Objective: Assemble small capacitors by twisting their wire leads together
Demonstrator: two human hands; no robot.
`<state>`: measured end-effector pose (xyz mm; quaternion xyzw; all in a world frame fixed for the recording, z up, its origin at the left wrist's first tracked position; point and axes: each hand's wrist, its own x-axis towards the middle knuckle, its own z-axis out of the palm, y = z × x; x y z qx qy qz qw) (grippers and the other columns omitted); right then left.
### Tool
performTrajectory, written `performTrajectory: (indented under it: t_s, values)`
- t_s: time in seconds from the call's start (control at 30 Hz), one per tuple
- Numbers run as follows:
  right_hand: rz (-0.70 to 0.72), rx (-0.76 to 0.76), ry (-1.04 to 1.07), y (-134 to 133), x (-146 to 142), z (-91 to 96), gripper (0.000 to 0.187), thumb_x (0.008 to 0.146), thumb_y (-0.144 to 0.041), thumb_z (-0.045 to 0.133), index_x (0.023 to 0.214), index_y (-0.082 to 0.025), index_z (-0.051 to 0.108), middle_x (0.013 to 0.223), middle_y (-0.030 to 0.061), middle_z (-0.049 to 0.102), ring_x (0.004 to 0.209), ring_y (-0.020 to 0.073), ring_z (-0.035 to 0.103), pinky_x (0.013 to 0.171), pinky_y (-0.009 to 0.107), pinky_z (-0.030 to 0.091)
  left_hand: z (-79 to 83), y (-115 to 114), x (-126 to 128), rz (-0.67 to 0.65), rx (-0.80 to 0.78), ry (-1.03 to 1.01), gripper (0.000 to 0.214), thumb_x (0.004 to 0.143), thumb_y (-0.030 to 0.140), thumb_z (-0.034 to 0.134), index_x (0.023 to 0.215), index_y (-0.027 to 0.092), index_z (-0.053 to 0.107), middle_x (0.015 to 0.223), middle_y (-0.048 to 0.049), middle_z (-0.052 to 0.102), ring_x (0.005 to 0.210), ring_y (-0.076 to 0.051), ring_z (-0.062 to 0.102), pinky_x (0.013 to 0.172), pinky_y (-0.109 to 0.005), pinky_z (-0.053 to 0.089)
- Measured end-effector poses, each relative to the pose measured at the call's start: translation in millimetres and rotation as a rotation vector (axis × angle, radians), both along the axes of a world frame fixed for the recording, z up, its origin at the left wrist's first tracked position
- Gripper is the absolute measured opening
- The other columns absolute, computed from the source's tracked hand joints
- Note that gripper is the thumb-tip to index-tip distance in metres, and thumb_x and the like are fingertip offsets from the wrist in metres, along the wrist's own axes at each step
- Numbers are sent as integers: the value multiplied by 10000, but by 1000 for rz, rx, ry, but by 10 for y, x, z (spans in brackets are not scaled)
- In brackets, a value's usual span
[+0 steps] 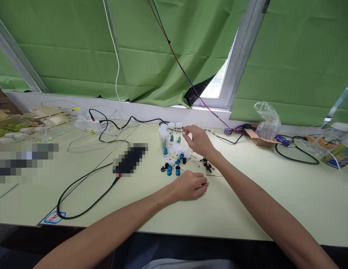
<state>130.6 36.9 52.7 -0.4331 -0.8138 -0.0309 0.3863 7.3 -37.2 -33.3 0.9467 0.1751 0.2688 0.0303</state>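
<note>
My right hand (201,141) reaches over the small parts, thumb and forefinger closed in a pinch beside the clear tubes. Whatever lies between those fingertips is too small to make out. A clear tube (164,145) with a white top stands upright, blue and green pieces inside it. Close behind are more tubes, one with a green piece (178,139). My left hand (192,185) rests on the table with its fingers curled, hiding any contents. Just beyond it lie blue knob-like parts (169,170), black parts (206,164) and white round caps (186,153).
On the left, a blurred dark device (130,160) lies with a looping black cable (78,216). A white power strip (88,125) and tangled cords sit behind it. A small cardboard box (259,138) with a plastic bag (267,121) stands at the right, near a clear jar (340,142).
</note>
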Motion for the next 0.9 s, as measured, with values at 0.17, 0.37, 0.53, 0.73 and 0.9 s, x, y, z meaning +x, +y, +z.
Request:
performTrajectory:
  t_s: [0.17,0.37,0.53,0.73,0.9]
  values:
    - [59,-283,-236,-107,-4,-234,153,908,-216,564,1018,-177,664,867,52,663,821,175,579,720,272,385,-7,4,-4,3,8,3,320,929,228,434,630,162,528,591,7,488,474,-86,391,459,-280,237]
    - [21,-309,-397,-201,-51,-444,235,954,-213,457,1055,-196,669,898,59,632,755,161,562,608,259,318,-9,10,0,-12,-12,-7,312,908,211,459,608,162,531,566,1,500,494,-99,426,477,-281,263]
    - [46,-298,-482,-240,-77,-459,263,987,-241,419,1084,-206,661,922,62,624,785,165,572,637,264,319,-9,17,5,-14,-18,-6,296,900,202,472,620,159,554,576,-6,534,517,-105,458,506,-267,296]
    - [50,-346,-542,-231,-87,-463,248,993,-249,431,1070,-204,662,922,70,620,816,172,582,653,255,325,-6,21,10,-31,-20,-17,296,896,194,472,615,157,557,576,-5,539,516,-101,456,511,-262,300]
    - [56,-320,-577,-224,-80,-505,246,997,-261,423,987,-187,658,872,64,620,750,166,572,586,257,282,-14,27,18,-35,-7,-27,291,893,193,479,613,160,548,577,0,537,510,-101,462,496,-275,286]
